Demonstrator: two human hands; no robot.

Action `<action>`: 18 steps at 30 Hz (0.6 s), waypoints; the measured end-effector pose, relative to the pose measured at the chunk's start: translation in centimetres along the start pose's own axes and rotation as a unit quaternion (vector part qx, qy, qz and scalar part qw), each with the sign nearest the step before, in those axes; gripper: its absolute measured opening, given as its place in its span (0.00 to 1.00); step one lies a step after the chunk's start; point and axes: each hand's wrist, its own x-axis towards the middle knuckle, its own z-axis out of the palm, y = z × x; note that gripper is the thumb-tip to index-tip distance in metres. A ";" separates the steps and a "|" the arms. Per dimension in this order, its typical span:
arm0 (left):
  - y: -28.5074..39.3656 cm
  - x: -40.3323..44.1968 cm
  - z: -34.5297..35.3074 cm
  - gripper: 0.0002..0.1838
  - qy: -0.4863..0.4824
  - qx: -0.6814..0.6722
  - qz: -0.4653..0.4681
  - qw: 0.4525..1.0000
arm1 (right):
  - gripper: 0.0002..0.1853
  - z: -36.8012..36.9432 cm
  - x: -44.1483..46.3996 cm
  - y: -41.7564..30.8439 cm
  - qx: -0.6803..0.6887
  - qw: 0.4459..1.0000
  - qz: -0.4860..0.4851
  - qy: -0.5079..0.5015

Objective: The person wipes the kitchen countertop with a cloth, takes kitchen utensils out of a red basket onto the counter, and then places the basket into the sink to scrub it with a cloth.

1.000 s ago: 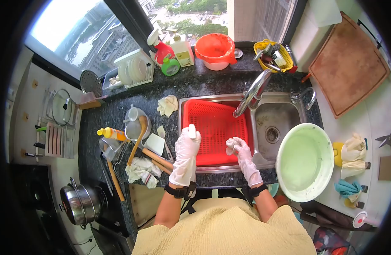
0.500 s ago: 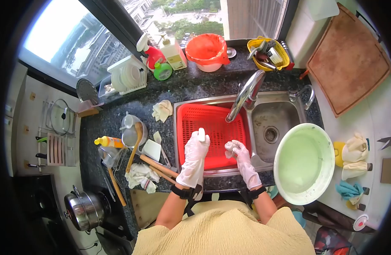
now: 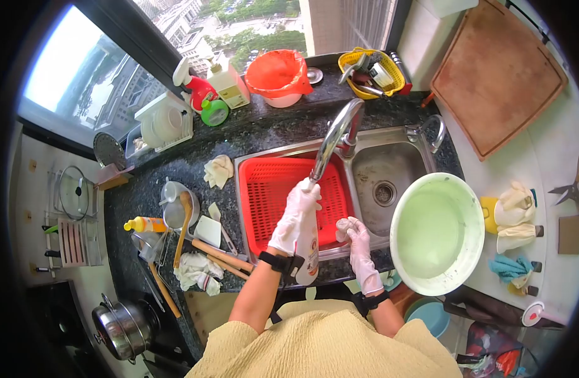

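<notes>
My left hand [image 3: 294, 217], in a white glove, is closed around the upper part of a white bottle [image 3: 309, 255] with reddish print. The bottle's body hangs below the fingers, over the red perforated basket [image 3: 264, 201] in the left sink bowl. Close above this hand is the mouth of the chrome faucet [image 3: 340, 126]. My right hand [image 3: 357, 242], also gloved, is curled at the basket's right front edge. A small pale, rounded shape shows at its fingertips, and I cannot make out what it is.
A pale green basin [image 3: 399, 233] stands right of the sink. Left on the counter lie a rolling pin [image 3: 217, 253], a white cloth [image 3: 198, 271], a yellow bottle [image 3: 144, 225] and a pot [image 3: 176, 214]. A red-lined bin [image 3: 277, 72] and a yellow basket [image 3: 399, 79] stand behind.
My left hand has moved up toward the faucet mouth, and the bottle below it now shows clearly. My right hand stays curled near the basket's edge. The whole view has shifted.
</notes>
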 end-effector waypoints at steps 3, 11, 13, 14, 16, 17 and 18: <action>1.1 0.9 -0.6 0.18 -0.020 0.017 -0.011 1.000 | 0.24 -0.5 -0.3 -0.2 0.007 1.000 -0.008 -0.001; 0.9 -1.0 -1.7 0.19 -0.041 0.063 -0.013 0.997 | 0.23 -1.5 0.2 0.2 0.002 0.999 -0.022 0.026; 2.0 -3.9 -3.3 0.20 -0.087 0.096 -0.003 0.992 | 0.23 -1.3 -0.3 -0.2 0.014 0.999 -0.011 0.037; 2.5 -5.5 -3.9 0.20 -0.107 0.097 -0.016 0.989 | 0.23 -0.9 -0.8 -1.0 0.013 0.999 -0.006 0.046; 2.9 -8.3 -4.8 0.19 -0.146 0.098 -0.041 0.984 | 0.22 -0.7 -1.1 -1.6 0.024 0.998 0.001 0.058; 1.1 -8.9 -4.8 0.19 -0.149 0.092 -0.042 0.984 | 0.22 -1.0 -0.9 -1.3 0.015 0.998 -0.010 0.062; -0.4 -9.7 -4.6 0.18 -0.139 0.085 -0.046 0.986 | 0.21 -1.3 -0.6 -0.9 0.007 0.998 -0.022 0.065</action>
